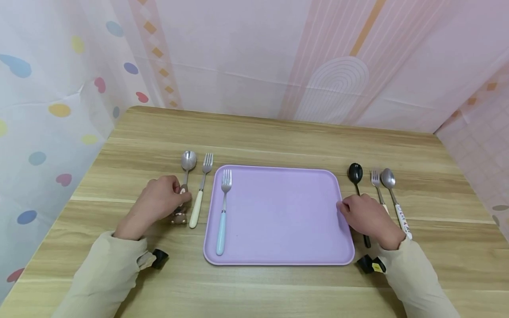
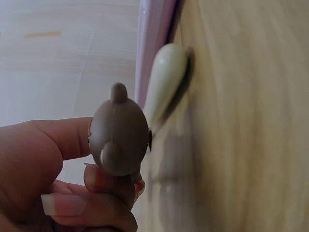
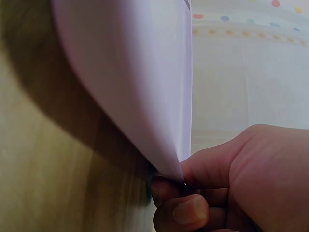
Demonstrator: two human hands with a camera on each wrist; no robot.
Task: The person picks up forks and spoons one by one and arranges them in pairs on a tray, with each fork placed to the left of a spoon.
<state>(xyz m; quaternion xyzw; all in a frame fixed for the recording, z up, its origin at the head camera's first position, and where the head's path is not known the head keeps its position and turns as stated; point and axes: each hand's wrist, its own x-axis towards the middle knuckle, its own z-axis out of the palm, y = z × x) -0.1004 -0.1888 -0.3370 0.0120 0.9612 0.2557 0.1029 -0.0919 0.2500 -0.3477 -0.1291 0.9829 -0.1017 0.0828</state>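
Observation:
My left hand (image 1: 161, 198) pinches the brown handle of a spoon (image 1: 188, 160), whose end is shaped like a bear (image 2: 118, 137). In the left wrist view the bear end stands off the wood, over its shadow. Just right of it lies a fork with a cream handle (image 1: 196, 207). My right hand (image 1: 367, 216) grips the right rim of the purple tray (image 1: 286, 212), thumb on top and fingers curled beneath, as the right wrist view shows. A fork with a light blue handle (image 1: 221, 232) lies along the tray's left side.
Right of the tray lie a black spoon (image 1: 355, 173), a small fork (image 1: 375, 179) and a spoon with a patterned white handle (image 1: 401, 218), partly behind the right hand and sleeve. The wooden table (image 1: 254, 287) meets a printed curtain (image 1: 238, 57) at back and sides.

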